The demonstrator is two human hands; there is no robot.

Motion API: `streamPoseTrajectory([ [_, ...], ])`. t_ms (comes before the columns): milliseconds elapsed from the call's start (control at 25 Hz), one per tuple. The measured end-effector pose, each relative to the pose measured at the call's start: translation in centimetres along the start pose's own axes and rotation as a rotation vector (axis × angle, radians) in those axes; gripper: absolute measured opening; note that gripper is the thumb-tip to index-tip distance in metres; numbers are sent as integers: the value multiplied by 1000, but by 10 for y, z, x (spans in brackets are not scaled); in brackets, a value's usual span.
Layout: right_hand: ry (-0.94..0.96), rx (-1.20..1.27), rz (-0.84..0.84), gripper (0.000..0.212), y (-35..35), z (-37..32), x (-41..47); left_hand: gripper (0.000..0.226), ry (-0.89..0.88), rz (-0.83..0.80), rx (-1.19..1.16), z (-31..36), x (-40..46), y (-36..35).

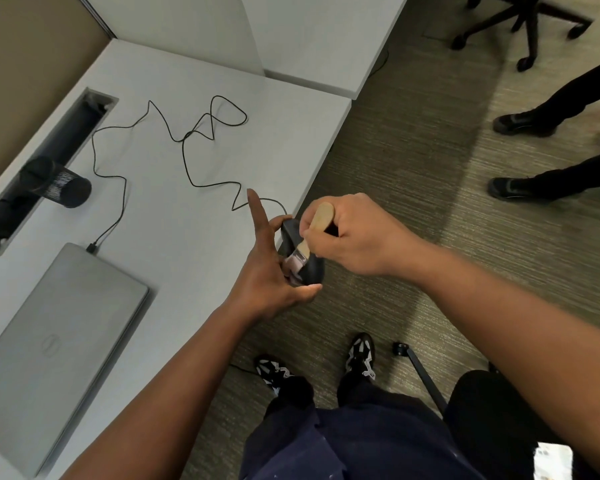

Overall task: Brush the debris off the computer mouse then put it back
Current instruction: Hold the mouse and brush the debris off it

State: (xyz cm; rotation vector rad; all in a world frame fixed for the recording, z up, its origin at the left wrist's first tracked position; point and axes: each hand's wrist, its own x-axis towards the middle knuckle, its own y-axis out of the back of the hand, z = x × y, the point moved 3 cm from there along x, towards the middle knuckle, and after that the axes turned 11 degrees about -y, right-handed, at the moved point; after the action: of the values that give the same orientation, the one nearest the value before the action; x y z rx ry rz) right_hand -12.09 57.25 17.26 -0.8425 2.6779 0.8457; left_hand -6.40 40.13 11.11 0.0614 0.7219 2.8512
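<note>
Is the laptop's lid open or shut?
Shut: the flat silver laptop lies closed on the white desk, logo facing up, no screen or keys showing.

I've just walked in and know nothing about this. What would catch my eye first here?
Two bare hands meet at the desk's near edge: the left hand holds a black computer mouse, one finger sticking straight up, while the right hand works a small wooden-handled brush against it. The mouse's thin black cable squiggles across the pale desk to a closed grey laptop on the left.
</note>
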Motion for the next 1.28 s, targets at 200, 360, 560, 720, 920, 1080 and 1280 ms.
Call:
streamPoseTrajectory([
  [200, -18, 53, -99, 12, 8, 13, -6, 164, 18, 48, -11, 5, 1, 6],
  [360, 11, 102, -161, 8, 23, 28, -10, 163, 44, 47, -27, -2, 3, 8],
  [560, -25, 208, -218, 9, 37, 43, -9, 166, 35, 46, -76, -7, 4, 12],
  [720, -27, 154, -227, 8, 39, 49, -11, 168, 27, 44, -103, -9, 5, 12],
  [920, 57, 323, -148, 11, 40, 41, -10, 169, 26, 36, -162, -10, 7, 12],
  [1080, 70, 352, -188, 13, 31, 40, -8, 168, 21, 37, -189, -10, 6, 12],
  [1280, 42, 368, -230, 12, 30, 43, -7, 168, 45, 37, -220, -12, 2, 11],
])
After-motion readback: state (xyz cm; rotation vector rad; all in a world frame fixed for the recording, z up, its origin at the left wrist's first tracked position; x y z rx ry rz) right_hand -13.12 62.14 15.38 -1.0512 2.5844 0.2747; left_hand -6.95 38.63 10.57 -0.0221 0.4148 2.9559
